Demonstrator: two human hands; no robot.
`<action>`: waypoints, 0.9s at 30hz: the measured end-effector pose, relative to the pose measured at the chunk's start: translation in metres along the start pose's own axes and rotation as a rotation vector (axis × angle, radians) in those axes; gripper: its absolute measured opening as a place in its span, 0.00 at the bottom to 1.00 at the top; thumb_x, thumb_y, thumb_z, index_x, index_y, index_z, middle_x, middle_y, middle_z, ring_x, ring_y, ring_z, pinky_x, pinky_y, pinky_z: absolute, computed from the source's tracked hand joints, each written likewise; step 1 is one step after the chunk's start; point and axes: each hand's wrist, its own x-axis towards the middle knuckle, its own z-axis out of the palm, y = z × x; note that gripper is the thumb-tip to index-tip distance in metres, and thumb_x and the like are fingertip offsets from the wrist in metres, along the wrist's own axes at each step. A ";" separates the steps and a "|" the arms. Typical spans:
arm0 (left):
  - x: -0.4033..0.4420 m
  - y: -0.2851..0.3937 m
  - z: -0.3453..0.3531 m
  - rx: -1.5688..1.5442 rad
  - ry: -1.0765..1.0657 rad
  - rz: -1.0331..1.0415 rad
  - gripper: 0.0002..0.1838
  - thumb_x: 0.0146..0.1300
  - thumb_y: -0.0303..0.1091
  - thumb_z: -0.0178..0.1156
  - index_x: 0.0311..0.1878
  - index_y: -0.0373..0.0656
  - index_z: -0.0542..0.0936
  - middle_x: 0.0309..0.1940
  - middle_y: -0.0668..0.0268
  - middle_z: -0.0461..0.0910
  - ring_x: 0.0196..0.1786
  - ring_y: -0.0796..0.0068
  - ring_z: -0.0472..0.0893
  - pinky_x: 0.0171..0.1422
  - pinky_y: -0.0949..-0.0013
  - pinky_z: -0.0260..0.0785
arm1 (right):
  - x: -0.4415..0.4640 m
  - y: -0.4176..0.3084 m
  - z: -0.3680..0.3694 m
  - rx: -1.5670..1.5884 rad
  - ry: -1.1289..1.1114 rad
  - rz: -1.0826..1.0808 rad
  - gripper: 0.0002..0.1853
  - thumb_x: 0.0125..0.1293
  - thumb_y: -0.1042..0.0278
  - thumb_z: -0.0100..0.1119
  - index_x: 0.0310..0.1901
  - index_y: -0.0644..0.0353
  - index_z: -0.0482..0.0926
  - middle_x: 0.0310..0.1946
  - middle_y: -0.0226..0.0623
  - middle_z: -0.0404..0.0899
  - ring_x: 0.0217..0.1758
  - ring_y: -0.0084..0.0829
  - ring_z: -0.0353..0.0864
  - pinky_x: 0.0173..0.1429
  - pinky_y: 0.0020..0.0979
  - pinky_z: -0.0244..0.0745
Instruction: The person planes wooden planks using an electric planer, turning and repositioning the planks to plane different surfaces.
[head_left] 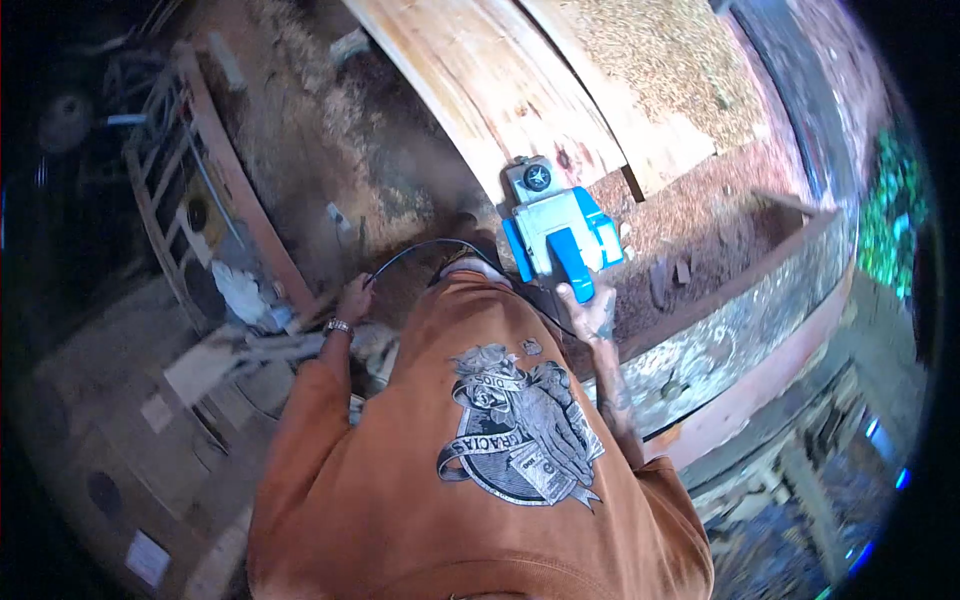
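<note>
My right fingers (571, 298), the nearer, gripped the handle (568, 262) of the blue planer (541, 218), toward their eleven o'clock; beyond lay the plank (490, 80), its long axis running eleven to five. My left fingers (364, 286) held the cord (430, 242).

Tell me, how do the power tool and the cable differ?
Shape: the power tool is a bulky, blocky body, while the cable is a thin line that bends in an arc.
Colour: the power tool is bright blue and silvery; the cable looks mostly dark.
Hold: the right hand grips the power tool, the left hand the cable.
Shared: each is held in a bare hand.
</note>
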 end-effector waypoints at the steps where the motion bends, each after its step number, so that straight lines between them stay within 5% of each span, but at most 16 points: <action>1: -0.017 -0.009 0.023 0.021 0.082 0.063 0.14 0.74 0.36 0.55 0.56 0.40 0.80 0.41 0.52 0.86 0.45 0.55 0.87 0.50 0.55 0.76 | -0.002 0.010 0.002 -0.019 0.018 -0.042 0.26 0.63 0.47 0.72 0.49 0.65 0.84 0.26 0.46 0.83 0.27 0.36 0.82 0.35 0.42 0.76; 3: -0.052 -0.025 0.060 0.095 0.222 0.203 0.12 0.73 0.34 0.54 0.54 0.42 0.79 0.42 0.49 0.86 0.48 0.49 0.86 0.53 0.51 0.76 | -0.007 0.030 -0.008 -0.025 -0.036 -0.069 0.26 0.64 0.46 0.72 0.48 0.65 0.84 0.26 0.46 0.83 0.28 0.37 0.83 0.35 0.41 0.76; 4: -0.077 0.014 0.068 0.159 0.212 -0.077 0.13 0.71 0.31 0.54 0.56 0.44 0.78 0.46 0.48 0.86 0.53 0.44 0.84 0.57 0.46 0.74 | -0.010 0.035 -0.009 -0.017 -0.032 -0.102 0.26 0.64 0.46 0.72 0.48 0.65 0.84 0.26 0.46 0.83 0.28 0.38 0.83 0.35 0.41 0.76; 10: -0.148 0.003 0.148 -0.019 0.210 -0.131 0.19 0.66 0.30 0.58 0.60 0.43 0.78 0.53 0.49 0.85 0.57 0.45 0.83 0.59 0.50 0.75 | -0.002 0.060 -0.006 0.070 -0.075 -0.101 0.23 0.65 0.51 0.73 0.50 0.63 0.84 0.30 0.46 0.84 0.32 0.36 0.85 0.39 0.41 0.78; 12: -0.162 0.047 0.152 -0.053 0.214 -0.191 0.20 0.66 0.31 0.57 0.61 0.43 0.78 0.54 0.46 0.84 0.58 0.44 0.82 0.60 0.50 0.75 | 0.004 0.057 -0.004 0.076 -0.096 -0.107 0.22 0.65 0.52 0.72 0.50 0.63 0.84 0.31 0.46 0.85 0.34 0.37 0.85 0.41 0.41 0.78; 17: -0.156 0.052 0.194 -0.082 0.226 -0.188 0.21 0.69 0.35 0.54 0.63 0.42 0.77 0.56 0.44 0.82 0.60 0.42 0.80 0.64 0.49 0.72 | 0.024 0.039 0.004 0.073 -0.080 -0.095 0.19 0.65 0.55 0.73 0.44 0.65 0.84 0.30 0.42 0.85 0.32 0.32 0.80 0.42 0.39 0.76; 21: -0.138 0.064 0.207 -0.117 0.195 -0.204 0.20 0.73 0.38 0.52 0.63 0.41 0.77 0.55 0.45 0.82 0.59 0.42 0.80 0.62 0.48 0.72 | 0.042 0.028 0.013 0.147 -0.121 -0.126 0.20 0.66 0.56 0.71 0.52 0.62 0.84 0.38 0.48 0.87 0.40 0.41 0.87 0.47 0.42 0.79; 27: -0.119 0.099 0.191 -0.182 0.272 -0.224 0.20 0.75 0.43 0.52 0.63 0.41 0.77 0.52 0.44 0.83 0.57 0.40 0.82 0.59 0.47 0.74 | 0.086 0.002 0.032 0.148 -0.155 -0.103 0.20 0.66 0.58 0.71 0.53 0.64 0.83 0.40 0.48 0.87 0.41 0.38 0.86 0.48 0.40 0.79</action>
